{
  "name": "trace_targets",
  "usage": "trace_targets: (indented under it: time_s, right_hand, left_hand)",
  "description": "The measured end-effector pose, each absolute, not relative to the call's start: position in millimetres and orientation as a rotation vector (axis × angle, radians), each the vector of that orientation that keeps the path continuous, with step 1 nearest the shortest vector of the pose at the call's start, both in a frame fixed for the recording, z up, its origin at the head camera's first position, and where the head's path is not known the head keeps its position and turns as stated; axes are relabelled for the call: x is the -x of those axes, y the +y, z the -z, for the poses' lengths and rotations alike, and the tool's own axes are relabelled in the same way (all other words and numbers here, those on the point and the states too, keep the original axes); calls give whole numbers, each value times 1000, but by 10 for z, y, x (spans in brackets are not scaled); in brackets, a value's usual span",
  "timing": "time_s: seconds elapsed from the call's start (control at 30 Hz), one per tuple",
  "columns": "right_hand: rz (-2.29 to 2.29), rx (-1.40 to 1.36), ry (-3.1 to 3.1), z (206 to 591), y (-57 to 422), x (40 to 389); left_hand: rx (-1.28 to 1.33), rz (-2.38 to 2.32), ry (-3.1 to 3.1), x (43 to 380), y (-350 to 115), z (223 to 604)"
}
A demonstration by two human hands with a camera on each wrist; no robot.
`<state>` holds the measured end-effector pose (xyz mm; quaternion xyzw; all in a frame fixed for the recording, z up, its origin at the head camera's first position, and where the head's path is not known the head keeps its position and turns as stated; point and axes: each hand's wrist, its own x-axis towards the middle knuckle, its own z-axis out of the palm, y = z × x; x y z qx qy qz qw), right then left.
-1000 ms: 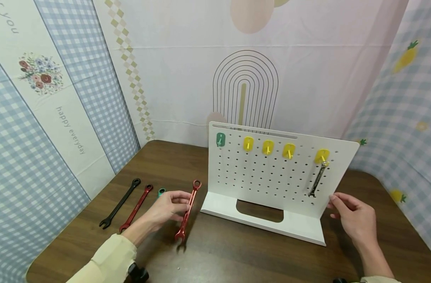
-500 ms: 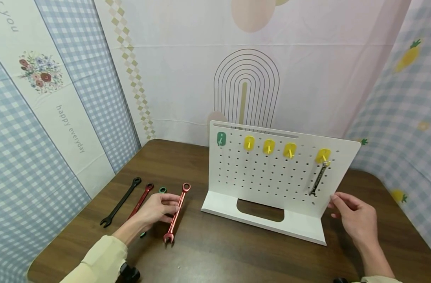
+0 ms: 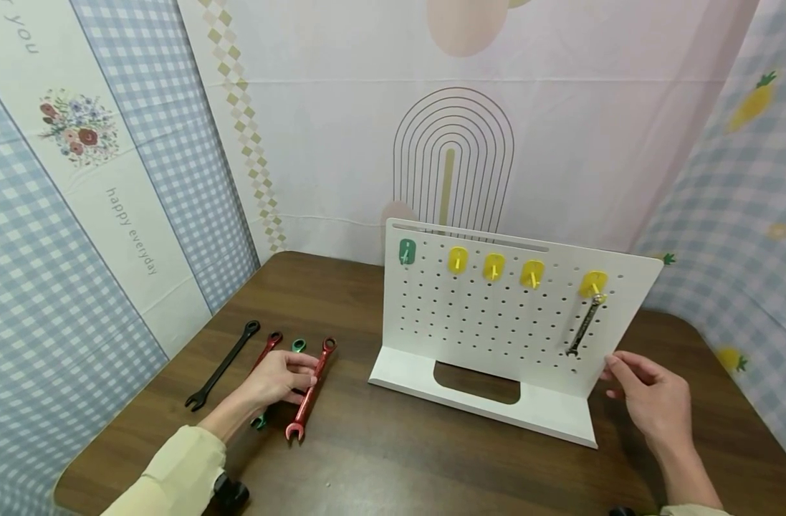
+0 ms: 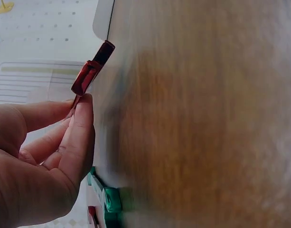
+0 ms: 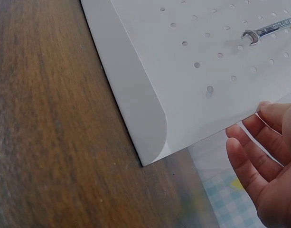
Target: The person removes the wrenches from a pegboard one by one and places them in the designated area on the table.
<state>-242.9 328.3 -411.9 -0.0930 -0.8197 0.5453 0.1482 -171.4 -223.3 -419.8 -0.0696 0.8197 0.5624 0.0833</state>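
My left hand [image 3: 273, 380] pinches a red combination wrench [image 3: 312, 390] between thumb and fingertips, ring end away from me and open end nearer. In the left wrist view that red wrench [image 4: 86, 78] is seen nearly end-on, close over the wood. Just left of it lie a green wrench [image 3: 299, 345] and a second red wrench [image 3: 274, 340], both partly covered by my hand. At the right, my right hand [image 3: 657, 401] holds the side edge of a white pegboard [image 3: 483, 322], thumb at the front and fingers behind. From the pegboard's rightmost yellow hook hangs a silver wrench [image 3: 585, 326].
A black wrench [image 3: 221, 367] lies farthest left on the brown table [image 3: 393, 466]. Along the pegboard's top are a green hook [image 3: 407, 251] and several yellow hooks [image 3: 494, 266]. Patterned curtains [image 3: 315, 143] enclose the table behind and on both sides.
My left hand has carried the red wrench left and lower, beside the green wrench, more of which now shows. My right hand stays at the pegboard's edge.
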Motion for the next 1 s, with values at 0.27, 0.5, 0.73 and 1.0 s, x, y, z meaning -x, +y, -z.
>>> trace_targets:
  time_s: [0.27,0.5,0.73,1.0]
  right_hand:
    - [-1569,280,-2362,4127,3291,2440]
    - [-1536,290,-2403,4132,3291,2430]
    - [-1550,304,-2399,4129,3302,2432]
    - [-1559,309,-2389,4146,3307,2443]
  left_hand:
    - [232,-1575,2525,1728,-2226,4183]
    - [297,-1522,2582,1730,-2200,4172]
    - [290,-1417,2670,1722,-2170,4170]
    - [317,-1280,2780,1731,-2117,4154]
